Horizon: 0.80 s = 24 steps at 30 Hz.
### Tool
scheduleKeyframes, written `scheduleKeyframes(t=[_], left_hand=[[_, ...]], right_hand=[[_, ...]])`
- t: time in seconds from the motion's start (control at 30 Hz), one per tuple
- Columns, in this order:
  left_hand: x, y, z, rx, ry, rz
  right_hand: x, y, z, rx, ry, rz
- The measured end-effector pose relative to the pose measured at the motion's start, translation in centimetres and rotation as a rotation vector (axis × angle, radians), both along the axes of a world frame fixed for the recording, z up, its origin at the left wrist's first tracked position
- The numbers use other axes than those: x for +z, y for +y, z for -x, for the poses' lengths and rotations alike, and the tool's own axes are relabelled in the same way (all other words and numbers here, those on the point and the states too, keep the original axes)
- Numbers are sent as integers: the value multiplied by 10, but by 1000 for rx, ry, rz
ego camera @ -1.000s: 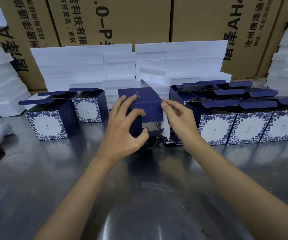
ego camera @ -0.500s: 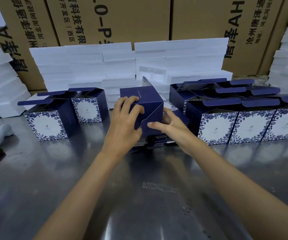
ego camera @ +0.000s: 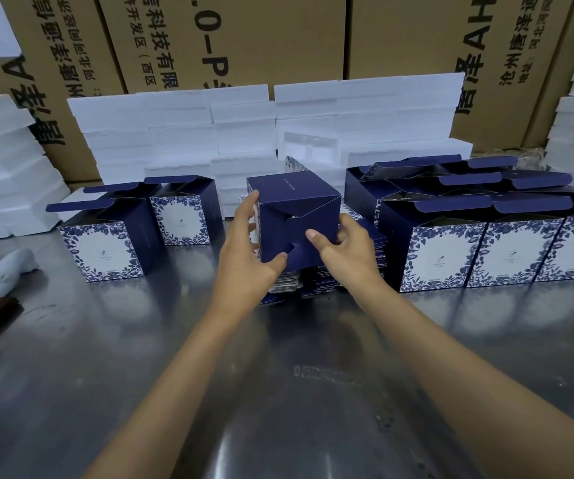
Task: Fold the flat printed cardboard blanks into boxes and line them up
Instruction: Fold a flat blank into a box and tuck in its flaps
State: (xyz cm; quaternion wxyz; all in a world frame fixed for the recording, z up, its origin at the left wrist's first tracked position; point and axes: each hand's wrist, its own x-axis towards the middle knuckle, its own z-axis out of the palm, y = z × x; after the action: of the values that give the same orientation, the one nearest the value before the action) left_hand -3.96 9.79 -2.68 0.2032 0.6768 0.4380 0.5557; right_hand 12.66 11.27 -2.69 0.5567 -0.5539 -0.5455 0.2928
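Base flaps now interlocked on navy printed cardboard box [ego camera: 294,216].
L hand [ego camera: 247,257] grip clamped on box; R hand [ego camera: 342,250] fingers flat, pressing flap; next: line up.

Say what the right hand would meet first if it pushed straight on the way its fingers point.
The right hand already touches the navy box, so it would likely press its bottom flaps further in.
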Motion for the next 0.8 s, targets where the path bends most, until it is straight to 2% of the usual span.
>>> scheduleKeyframes(t=[0.37, 0.67, 0.8], left_hand=[[-1, 1, -6, -10, -32, -22], [-3, 3, -3, -11, -25, -19], [-2, 5, -2, 6, -14, -4]], right_hand=[[1, 3, 5, -134, -41, 9], [-1, 3, -1, -47, 11, 2], [4, 5, 1, -57, -40, -27]])
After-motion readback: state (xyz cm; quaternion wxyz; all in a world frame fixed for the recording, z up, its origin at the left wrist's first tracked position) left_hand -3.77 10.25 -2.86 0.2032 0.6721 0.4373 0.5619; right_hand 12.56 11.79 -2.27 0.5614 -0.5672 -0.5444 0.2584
